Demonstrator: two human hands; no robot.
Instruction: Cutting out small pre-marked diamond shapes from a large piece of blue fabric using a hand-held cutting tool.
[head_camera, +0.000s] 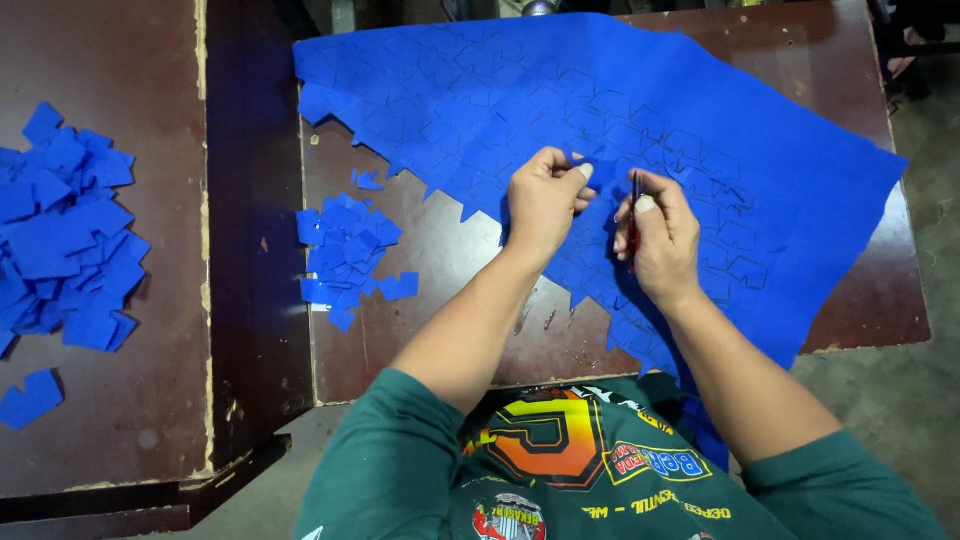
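A large blue sheet (640, 110) marked with cut outlines covers much of the dark brown table (450, 330). My left hand (543, 200) pinches a small part of the sheet between thumb and fingers near its middle. My right hand (660, 235) is closed around a thin red-handled cutting tool (634, 215), held upright against the sheet just right of the left hand. The tool's tip is hidden by the fingers and the sheet.
A small pile of cut blue pieces (345, 255) lies on the table left of my hands. A larger heap of blue pieces (60, 235) sits on a second table (130, 400) at the left, across a gap. A concrete floor (900, 390) shows at the right.
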